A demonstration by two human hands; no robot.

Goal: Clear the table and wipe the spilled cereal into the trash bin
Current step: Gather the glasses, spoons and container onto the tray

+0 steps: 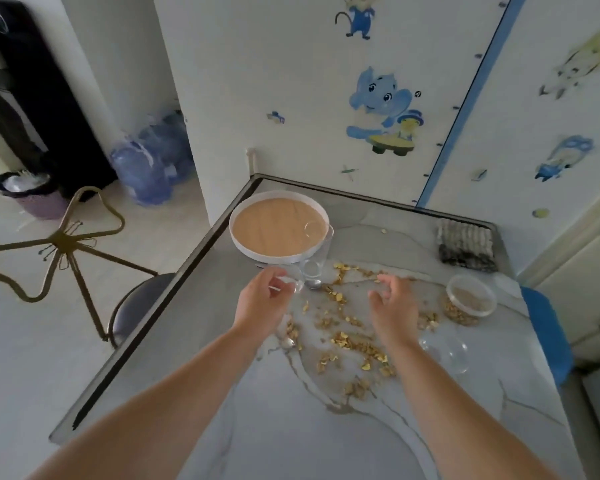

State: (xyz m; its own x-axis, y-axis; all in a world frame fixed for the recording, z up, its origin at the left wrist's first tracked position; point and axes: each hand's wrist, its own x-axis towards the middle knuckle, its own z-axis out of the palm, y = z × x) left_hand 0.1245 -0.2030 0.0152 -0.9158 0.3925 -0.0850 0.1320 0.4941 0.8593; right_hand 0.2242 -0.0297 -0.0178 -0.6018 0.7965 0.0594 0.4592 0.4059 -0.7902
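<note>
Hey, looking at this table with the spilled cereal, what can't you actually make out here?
All in the head view:
- Left hand: its grip is around something clear; glare and fingers hide what.
- Spoon: mostly hidden under the left wrist.
- Trash bin: small and far; contents unclear.
- Clear bowl: its rim blends into the table.
- Cereal tub: fill level blurred.

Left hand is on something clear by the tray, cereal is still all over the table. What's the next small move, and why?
Probably lift the small clear glass piece in the left hand and set it in the round tray just beyond. The fingers look closed on it, though it is too transparent to identify. Spilled cereal surrounds the glassware, so dishes should go before wiping. The right hand hovers open, empty.
</note>
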